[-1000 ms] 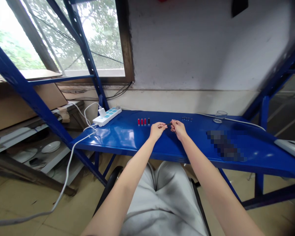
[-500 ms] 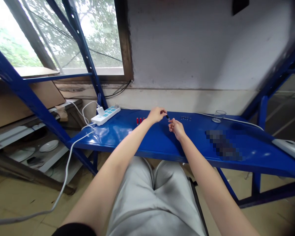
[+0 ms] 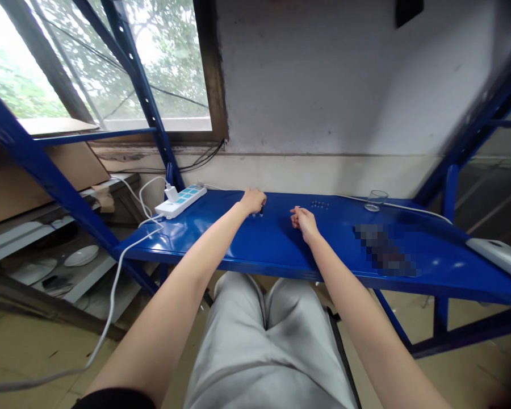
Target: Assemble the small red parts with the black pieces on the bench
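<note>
Over the left part of the blue table (image 3: 276, 244), my left hand (image 3: 252, 200) has its fingers closed on a small black cylinder (image 3: 262, 210), which looks upright with its lower end at the tabletop. The red cylinders seen earlier are now hidden behind this hand and forearm; only small pale bits show just below it. My right hand (image 3: 306, 223) hovers near the middle of the table with thumb and fingers pinched together. Whatever is in that pinch is too small to name. Beyond it lie several tiny silvery pieces (image 3: 320, 205) in rows.
A white power strip (image 3: 181, 202) with a plug and cable lies at the left end. On the right stand a clear glass (image 3: 375, 201), a blurred-out dark object (image 3: 385, 250) and a white box-like item (image 3: 500, 255). Blue rack posts rise at both sides.
My left hand has moved left, away from my right hand, carrying the black cylinder to where the red cylinders stand. My right hand has stayed nearly in place.
</note>
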A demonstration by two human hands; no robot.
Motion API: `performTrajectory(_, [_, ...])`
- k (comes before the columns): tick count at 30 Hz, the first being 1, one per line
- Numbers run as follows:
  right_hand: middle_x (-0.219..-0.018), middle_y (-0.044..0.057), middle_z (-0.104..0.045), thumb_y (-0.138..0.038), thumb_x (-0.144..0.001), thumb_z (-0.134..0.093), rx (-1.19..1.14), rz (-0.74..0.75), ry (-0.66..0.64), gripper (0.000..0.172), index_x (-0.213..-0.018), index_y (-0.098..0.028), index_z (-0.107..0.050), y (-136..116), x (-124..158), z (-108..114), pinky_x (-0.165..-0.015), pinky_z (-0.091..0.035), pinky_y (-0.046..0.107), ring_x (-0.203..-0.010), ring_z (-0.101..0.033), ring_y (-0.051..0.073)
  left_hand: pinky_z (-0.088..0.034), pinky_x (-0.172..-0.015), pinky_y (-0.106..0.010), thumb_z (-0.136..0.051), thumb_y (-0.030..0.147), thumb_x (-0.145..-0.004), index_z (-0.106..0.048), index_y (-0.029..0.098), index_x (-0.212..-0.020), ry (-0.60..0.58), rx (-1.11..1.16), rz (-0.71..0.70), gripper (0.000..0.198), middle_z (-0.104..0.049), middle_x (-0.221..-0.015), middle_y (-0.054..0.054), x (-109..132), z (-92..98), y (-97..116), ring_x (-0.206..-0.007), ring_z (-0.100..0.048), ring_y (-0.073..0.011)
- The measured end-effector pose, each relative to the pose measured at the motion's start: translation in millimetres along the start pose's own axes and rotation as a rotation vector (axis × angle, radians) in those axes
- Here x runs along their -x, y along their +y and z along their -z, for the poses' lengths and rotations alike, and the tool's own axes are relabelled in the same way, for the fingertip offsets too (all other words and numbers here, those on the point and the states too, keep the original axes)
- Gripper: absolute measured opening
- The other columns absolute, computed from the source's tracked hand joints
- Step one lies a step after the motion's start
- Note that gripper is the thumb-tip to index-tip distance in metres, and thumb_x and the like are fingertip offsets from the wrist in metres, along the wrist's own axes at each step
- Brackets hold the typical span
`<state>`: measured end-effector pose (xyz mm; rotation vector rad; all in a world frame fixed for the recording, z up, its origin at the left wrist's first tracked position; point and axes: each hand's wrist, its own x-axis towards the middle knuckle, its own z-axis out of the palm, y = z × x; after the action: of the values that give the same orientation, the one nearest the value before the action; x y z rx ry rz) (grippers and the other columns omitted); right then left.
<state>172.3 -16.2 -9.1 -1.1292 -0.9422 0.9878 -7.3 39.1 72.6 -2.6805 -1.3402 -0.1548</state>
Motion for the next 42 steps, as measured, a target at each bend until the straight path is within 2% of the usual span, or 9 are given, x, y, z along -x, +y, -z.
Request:
performTrajectory(11, [-0.043, -0.005, -0.046, -0.042, -0.078, -0.055, 0.001, 0.002, -0.002, 0.026, -0.072, -0.018, -0.051, 2, -2, 1, -0.037, -0.026, 0.021, -0.034, -0.036, 0.006, -0.03, -0.088, -0.041, -0.048, 0.001, -0.068, -0.064, 0.016, -0.083, 0.017, -0.04, 0.012, 0.027, -0.065, -0.098, -0.009, 1, -6.2, -5, -0.102, -0.05, -0.0248])
performTrajectory(31, [-0.043, -0.005, -0.045, -0.044, -0.078, -0.054, 0.018, -0.002, 0.003, 0.027, -0.071, -0.018, -0.051, -1, 0, 0, -0.036, -0.026, 0.022, -0.034, -0.035, 0.006, -0.029, -0.089, -0.041, -0.049, 0.006, -0.071, -0.064, 0.017, -0.089, 0.007, -0.07, 0.016, 0.025, -0.064, -0.101, -0.009, 1, -6.5, -4, -0.104, -0.049, -0.0239])
performTrajectory(40, [-0.044, -0.005, -0.045, -0.047, -0.077, -0.055, 0.022, 0.007, 0.0, 0.029, -0.07, -0.019, -0.051, -1, 1, 1, -0.036, -0.026, 0.022, -0.034, -0.035, 0.006, -0.03, -0.089, -0.042, -0.055, 0.01, -0.072, -0.064, 0.017, -0.09, 0.028, -0.029, 0.042, 0.022, -0.064, -0.102, -0.009, -2, -10.8, -5, -0.103, -0.05, -0.0255])
performTrajectory(42, [-0.044, -0.005, -0.045, -0.046, -0.078, -0.054, 0.024, 0.007, 0.001, 0.029, -0.07, -0.019, -0.051, -1, 1, 1, -0.036, -0.026, 0.022, -0.034, -0.035, 0.006, -0.03, -0.089, -0.042, -0.056, 0.014, -0.073, -0.062, 0.017, -0.093, 0.071, -0.001, 0.062, 0.021, -0.063, -0.104, -0.01, -1, -9.7, -5, -0.104, -0.05, -0.026])
